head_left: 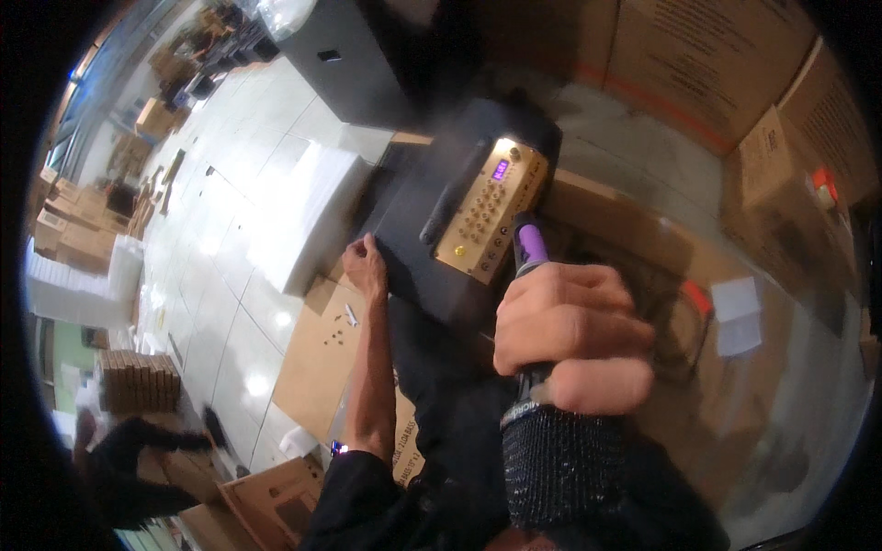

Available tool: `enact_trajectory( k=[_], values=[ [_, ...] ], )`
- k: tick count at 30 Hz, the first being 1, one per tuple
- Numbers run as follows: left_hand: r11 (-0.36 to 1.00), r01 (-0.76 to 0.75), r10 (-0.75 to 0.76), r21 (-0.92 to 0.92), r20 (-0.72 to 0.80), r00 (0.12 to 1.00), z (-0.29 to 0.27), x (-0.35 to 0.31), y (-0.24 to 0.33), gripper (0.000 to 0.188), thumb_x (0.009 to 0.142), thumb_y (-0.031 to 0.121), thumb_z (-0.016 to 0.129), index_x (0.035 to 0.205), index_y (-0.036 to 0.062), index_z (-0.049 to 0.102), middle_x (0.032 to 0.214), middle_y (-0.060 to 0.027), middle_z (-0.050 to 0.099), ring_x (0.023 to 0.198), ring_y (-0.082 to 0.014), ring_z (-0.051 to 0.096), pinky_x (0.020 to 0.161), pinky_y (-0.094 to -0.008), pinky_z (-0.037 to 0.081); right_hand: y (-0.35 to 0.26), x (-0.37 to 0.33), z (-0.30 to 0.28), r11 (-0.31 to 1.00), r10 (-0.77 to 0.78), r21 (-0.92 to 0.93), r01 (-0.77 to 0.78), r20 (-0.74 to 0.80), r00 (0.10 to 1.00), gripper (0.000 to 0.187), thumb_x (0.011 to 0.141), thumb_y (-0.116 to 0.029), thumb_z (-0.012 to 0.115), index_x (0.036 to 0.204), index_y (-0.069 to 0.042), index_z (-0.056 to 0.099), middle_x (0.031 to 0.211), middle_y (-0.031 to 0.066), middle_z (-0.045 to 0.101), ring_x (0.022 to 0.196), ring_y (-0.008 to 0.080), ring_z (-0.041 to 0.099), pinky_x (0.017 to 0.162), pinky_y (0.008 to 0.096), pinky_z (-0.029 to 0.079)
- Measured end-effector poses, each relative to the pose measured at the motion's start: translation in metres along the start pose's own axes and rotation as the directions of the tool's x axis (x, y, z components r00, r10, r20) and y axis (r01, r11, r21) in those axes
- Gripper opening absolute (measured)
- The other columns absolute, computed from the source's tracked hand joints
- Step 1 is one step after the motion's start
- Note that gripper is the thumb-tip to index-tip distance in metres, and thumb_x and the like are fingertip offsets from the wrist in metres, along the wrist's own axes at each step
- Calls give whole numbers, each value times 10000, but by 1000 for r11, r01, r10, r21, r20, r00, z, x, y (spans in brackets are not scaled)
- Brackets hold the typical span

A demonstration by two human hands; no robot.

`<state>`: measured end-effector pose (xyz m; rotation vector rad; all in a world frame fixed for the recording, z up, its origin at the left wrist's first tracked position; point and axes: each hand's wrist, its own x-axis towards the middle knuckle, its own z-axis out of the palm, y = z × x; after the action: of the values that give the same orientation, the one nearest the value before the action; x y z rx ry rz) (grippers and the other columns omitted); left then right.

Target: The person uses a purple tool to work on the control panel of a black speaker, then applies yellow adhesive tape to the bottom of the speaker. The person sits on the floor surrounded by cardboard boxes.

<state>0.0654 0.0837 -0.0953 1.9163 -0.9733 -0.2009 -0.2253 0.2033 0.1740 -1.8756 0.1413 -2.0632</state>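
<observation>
My right hand [574, 335] is wrapped round a wireless microphone [565, 464], held close in front of me. Its dark textured head is toward me, and its purple tail end points away. Beyond it lies a black speaker cabinet [404, 207] with a gold control panel [491, 211], which carries knobs, sockets and a lit purple display. A black bar handle [450, 197] runs beside the panel. At the cabinet's left edge is my left hand [366, 266], its fingers curled against the edge; the fingertips are partly hidden.
Left of the cabinet stands a white foam block [312, 216]. Several screws and a small white tube [351, 315] lie on a cardboard sheet [312, 358]. A tall dark cabinet [344, 60] stands behind. Large cartons [707, 64] line the right, near white paper [737, 317]. Another person [138, 468] is at lower left.
</observation>
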Motion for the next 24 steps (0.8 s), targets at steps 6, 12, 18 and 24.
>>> enact_trajectory(
  k=[6, 12, 18, 24],
  values=[
    [992, -111, 113, 52, -44, 993, 5, 0, -12, 420, 950, 393, 673, 949, -26, 703, 973, -199, 662, 966, -359, 635, 900, -448, 477, -7, -7, -16, 997, 23, 68, -29, 85, 996, 237, 831, -133, 704, 870, -60, 481, 693, 118, 646, 519, 224, 627, 509, 360, 572],
    [997, -33, 35, 68, -26, 999, 9, 5, -12, 417, 940, 396, 674, 943, -18, 721, 1020, -230, 665, 989, -378, 632, 918, -462, 476, 1, 11, -11, 995, -99, 22, 98, 78, 992, 248, 864, -164, 730, 1022, -79, 560, 772, 75, 655, 634, 202, 678, 596, 353, 574],
    [998, -39, 41, 49, -38, 998, 9, 0, -16, 421, 936, 393, 678, 957, -25, 728, 1017, -222, 668, 992, -377, 626, 913, -453, 474, 3, 38, -19, 985, -169, 82, 151, 286, 943, 365, 778, -207, 796, 867, -51, 478, 880, 136, 695, 684, 279, 696, 652, 431, 607],
    [999, -3, 5, 51, -35, 999, 6, -3, -11, 414, 923, 391, 698, 985, -18, 723, 1010, -204, 666, 970, -366, 631, 888, -454, 484, 7, 41, -3, 981, -177, 122, 151, 242, 954, 329, 850, -213, 755, 842, -63, 463, 829, 141, 676, 635, 259, 671, 609, 419, 600]
  ],
)
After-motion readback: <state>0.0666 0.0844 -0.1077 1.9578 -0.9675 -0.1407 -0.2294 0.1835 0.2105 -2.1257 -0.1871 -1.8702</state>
